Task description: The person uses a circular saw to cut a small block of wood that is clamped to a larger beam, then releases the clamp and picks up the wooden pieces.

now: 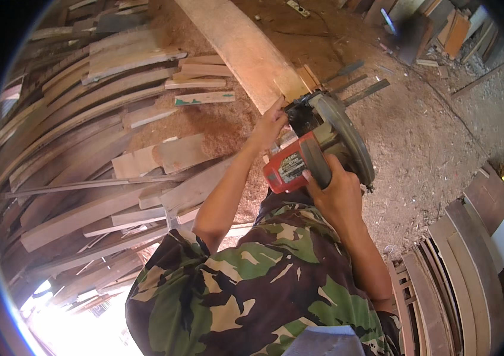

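Observation:
A red and black circular saw with a grey rounded blade guard sits at the near end of a long pale plank. My right hand is wrapped round the saw's rear handle. My left hand is closed at the saw's front left side, beside the plank's edge; its fingertips are partly hidden there. Dark flat bars stick out past the saw on the right. The blade itself is out of sight beneath the guard.
Stacked boards crowd the left side, with short offcuts near the plank. More curved-looking boards stand at lower right. A thin dark cable crosses the dusty floor. Wood pieces lean at upper right.

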